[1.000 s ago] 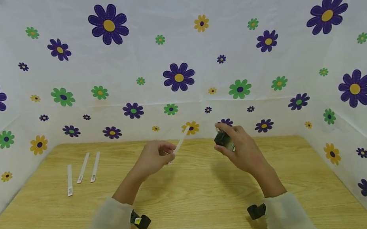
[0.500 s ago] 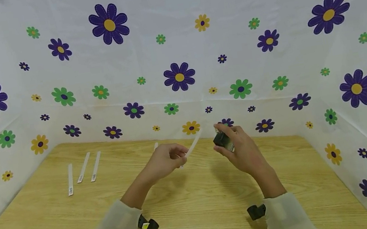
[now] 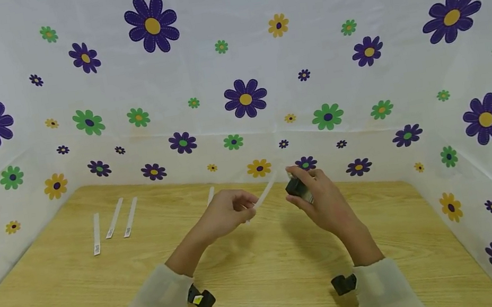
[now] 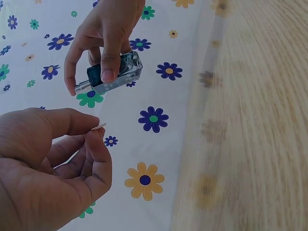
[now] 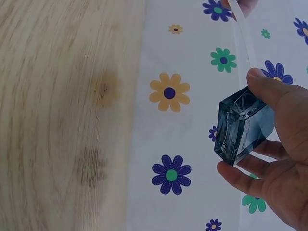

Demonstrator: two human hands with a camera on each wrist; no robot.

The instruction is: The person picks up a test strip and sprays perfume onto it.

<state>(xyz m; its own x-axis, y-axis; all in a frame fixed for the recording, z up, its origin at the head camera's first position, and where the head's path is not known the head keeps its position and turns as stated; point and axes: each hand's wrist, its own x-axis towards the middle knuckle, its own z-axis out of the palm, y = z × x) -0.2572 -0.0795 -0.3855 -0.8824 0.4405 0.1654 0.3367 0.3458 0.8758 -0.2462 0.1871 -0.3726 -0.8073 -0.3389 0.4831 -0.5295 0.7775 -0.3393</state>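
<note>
My left hand (image 3: pixel 228 214) pinches a thin white paper strip (image 3: pixel 266 190) between thumb and fingertips. The strip rises up and to the right, bowed a little, towards a perfume bottle. That bottle (image 4: pixel 121 73), dark bluish-green glass, is gripped by my right hand (image 3: pixel 328 203) above the table. In the left wrist view it lies tilted, its sprayer (image 4: pixel 83 87) pointing towards the left hand, with a fingertip on the sprayer's end. The right wrist view shows the bottle's faceted base (image 5: pixel 231 130). A small gap separates strip and bottle.
Three white strips (image 3: pixel 96 234) with small printed marks lie on the wooden table (image 3: pixel 269 300) at the left. Another strip (image 3: pixel 211 195) lies partly hidden behind my left hand. A flower-printed white sheet (image 3: pixel 195 75) encloses the back and sides.
My left hand has moved right with the paper strip, closer to the bottle, uncovering the end of a strip behind it. The right hand stays almost still. The head view has shifted slightly.
</note>
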